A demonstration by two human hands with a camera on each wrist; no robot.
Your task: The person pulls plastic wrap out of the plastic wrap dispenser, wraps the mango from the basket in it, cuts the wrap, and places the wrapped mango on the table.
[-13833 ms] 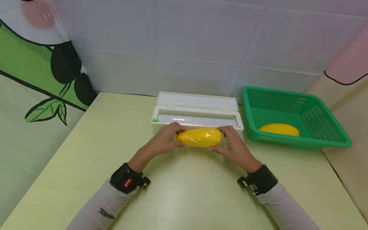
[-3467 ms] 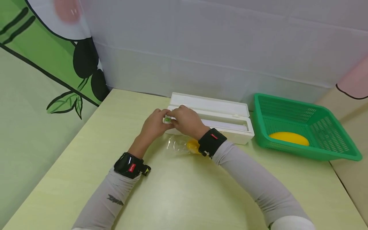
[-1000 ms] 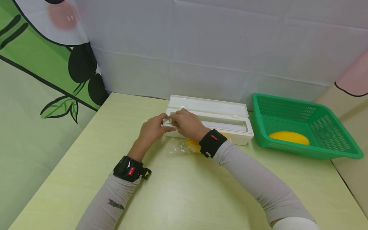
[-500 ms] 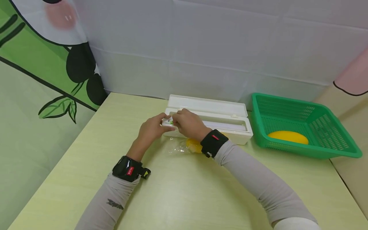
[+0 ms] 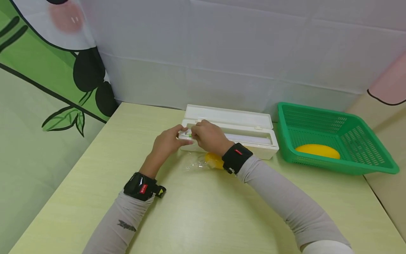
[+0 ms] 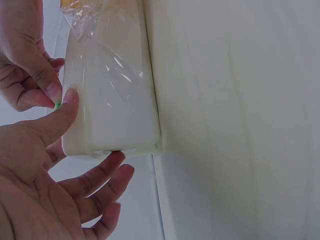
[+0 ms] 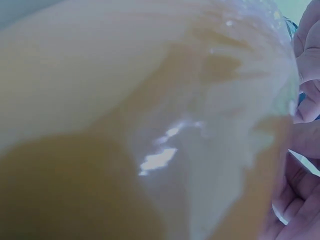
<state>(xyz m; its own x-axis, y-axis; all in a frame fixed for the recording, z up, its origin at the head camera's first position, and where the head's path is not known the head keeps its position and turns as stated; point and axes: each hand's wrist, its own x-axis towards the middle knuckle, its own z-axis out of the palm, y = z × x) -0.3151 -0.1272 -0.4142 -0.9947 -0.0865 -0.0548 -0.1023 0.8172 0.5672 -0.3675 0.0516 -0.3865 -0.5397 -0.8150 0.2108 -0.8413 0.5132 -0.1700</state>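
Note:
A white cling film dispenser [image 5: 264,152] stands lid-up on the table, a pale roll [image 5: 247,138] inside. My left hand [image 5: 167,142] holds its left end; in the left wrist view the thumb [image 6: 67,107] lies on the front edge and other fingers touch the end wall. Close beside it, my right hand [image 5: 210,137] pinches the small green slide cutter [image 6: 57,105] on the edge. A yellow mango [image 5: 214,161] in clear film [image 5: 196,164] lies before the dispenser, partly hidden by my right wrist. It fills most of the right wrist view, blurred.
A green plastic basket [image 5: 336,168] stands right of the dispenser with another yellow mango [image 5: 318,151] in it. Behind the table [image 5: 196,218] hangs a pale cloth backdrop [image 5: 228,56]. Printed cloth [image 5: 38,148] covers the left side.
Earlier both hands held the film-wrapped mango; it now lies before the dispenser and the hands are at its left end. Over the last second the right hand and green cutter have shifted slightly right.

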